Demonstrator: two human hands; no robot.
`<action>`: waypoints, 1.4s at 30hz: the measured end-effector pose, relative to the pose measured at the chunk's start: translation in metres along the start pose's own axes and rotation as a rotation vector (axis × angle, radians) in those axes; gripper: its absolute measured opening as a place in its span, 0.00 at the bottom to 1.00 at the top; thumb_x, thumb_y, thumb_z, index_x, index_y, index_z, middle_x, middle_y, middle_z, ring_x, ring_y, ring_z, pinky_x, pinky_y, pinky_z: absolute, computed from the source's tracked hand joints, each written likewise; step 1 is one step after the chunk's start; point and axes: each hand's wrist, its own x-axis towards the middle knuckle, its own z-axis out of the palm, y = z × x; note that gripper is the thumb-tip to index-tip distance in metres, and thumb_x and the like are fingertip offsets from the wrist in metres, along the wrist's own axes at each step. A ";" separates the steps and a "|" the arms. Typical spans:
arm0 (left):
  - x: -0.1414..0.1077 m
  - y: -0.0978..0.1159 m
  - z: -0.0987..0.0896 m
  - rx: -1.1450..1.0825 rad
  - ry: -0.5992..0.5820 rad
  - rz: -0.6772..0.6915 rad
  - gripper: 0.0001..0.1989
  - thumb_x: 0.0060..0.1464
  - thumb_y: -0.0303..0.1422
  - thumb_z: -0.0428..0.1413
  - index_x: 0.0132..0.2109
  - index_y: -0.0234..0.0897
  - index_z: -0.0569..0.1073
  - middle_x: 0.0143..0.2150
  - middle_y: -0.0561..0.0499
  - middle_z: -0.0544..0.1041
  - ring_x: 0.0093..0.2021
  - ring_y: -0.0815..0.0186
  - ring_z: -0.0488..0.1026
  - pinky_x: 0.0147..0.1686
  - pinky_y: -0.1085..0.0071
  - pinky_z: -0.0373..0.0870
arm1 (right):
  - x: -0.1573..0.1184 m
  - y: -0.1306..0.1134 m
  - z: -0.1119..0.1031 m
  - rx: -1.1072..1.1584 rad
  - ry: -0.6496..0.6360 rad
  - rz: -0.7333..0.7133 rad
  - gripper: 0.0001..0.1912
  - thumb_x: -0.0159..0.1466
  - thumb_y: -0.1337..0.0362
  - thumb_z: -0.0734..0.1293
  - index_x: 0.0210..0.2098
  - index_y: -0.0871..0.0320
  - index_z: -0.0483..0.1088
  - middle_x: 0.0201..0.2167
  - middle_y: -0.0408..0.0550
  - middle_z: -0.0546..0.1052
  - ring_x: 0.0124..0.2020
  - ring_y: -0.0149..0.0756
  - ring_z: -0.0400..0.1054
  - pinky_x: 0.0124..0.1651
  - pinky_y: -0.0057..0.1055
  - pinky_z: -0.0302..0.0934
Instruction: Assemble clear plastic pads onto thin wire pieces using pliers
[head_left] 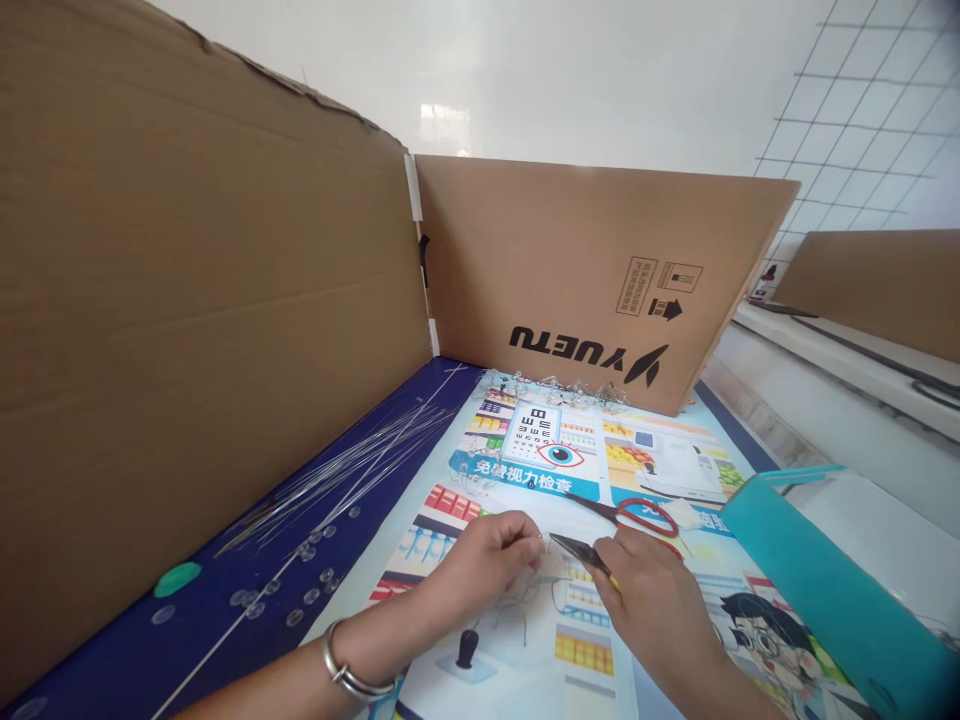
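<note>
1. Closest to me, the left forearm comes in wearing a silver bangle (352, 670); the left hand (499, 550) has thumb and fingers pinched together on a small piece (543, 538), too tiny for me to name.
2. The right hand (651, 590) is wrapped round the handles of a pair of pliers (581, 551); their dark nose points at the left fingertips, just beside the small piece; whether the jaws touch it I cannot tell.
3. Both hands are over a printed mat (540, 690), where thin bent wire (554, 597) shows between and below them; to the right stands a teal case (825, 590).
4. Leftward, on the dark blue surface (105, 665), clear discs (295, 617) lie scattered; a green oval (178, 580) sits near the left panel (210, 230), and long straight wires (352, 460) lie in a loose bundle.
5. Past the right hand, red-handled scissors (616, 512) lie on the mat; farther off, clear wiry pieces (555, 385) line the foot of the far panel (592, 250), its YUETU lettering upside down.
6. Behind it all rises a white wall (562, 80); a dark wire grid (870, 110) shows at upper right.
</note>
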 end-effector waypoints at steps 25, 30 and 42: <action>0.009 0.009 -0.044 0.192 0.009 0.146 0.13 0.55 0.40 0.49 0.33 0.35 0.68 0.29 0.53 0.72 0.24 0.71 0.67 0.26 0.76 0.63 | 0.002 -0.009 0.016 0.481 -0.038 0.050 0.14 0.65 0.55 0.55 0.28 0.55 0.60 0.26 0.43 0.67 0.29 0.33 0.62 0.29 0.27 0.56; 0.025 -0.006 -0.068 0.441 0.120 0.178 0.13 0.56 0.39 0.47 0.31 0.36 0.70 0.26 0.54 0.71 0.26 0.69 0.67 0.27 0.75 0.61 | 0.001 -0.006 0.029 0.503 0.044 0.078 0.13 0.65 0.55 0.55 0.31 0.55 0.63 0.27 0.44 0.68 0.30 0.34 0.64 0.31 0.28 0.58; 0.022 -0.024 -0.053 0.675 0.032 0.212 0.10 0.52 0.37 0.52 0.33 0.39 0.75 0.28 0.52 0.75 0.27 0.66 0.68 0.26 0.76 0.59 | -0.003 -0.008 0.038 0.468 0.042 0.076 0.12 0.65 0.56 0.55 0.32 0.54 0.63 0.28 0.44 0.67 0.31 0.35 0.63 0.33 0.30 0.58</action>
